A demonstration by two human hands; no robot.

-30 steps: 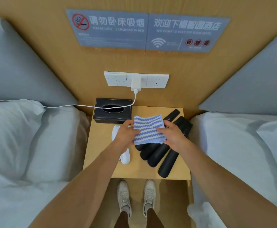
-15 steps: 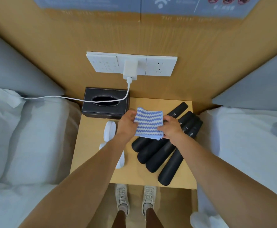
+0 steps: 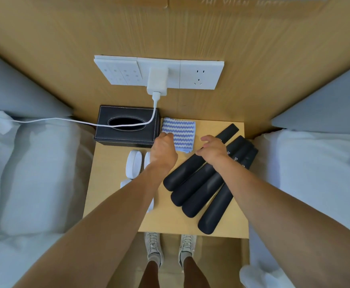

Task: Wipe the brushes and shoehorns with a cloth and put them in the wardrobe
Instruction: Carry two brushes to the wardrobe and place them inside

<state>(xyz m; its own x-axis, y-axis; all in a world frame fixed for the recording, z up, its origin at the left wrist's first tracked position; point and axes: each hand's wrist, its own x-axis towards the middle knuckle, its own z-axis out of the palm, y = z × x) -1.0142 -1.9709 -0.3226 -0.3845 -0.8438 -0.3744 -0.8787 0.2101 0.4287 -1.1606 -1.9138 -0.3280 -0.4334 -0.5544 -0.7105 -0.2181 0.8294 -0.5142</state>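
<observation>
- Cloth (image 3: 179,133): blue-and-white striped, folded, lay flat on the nightstand (image 3: 111,183), just right of the tissue box (image 3: 126,129).
- Left hand (image 3: 163,151): fingers curled onto the cloth's near-left corner, holding it.
- Right hand (image 3: 213,151): fingers loosely bent, holding nothing, hovered just right of the cloth, above the shoehorns (image 3: 201,183).
- Shoehorns: four black, side by side, slanted, lay under and near of the right hand; whether it touched them could not be told.
- Brushes (image 3: 134,164): white, lay left of the left wrist, partly hidden by the forearm.
- Charger (image 3: 157,81): plugged into the wall panel, cable draped over the tissue box.
</observation>
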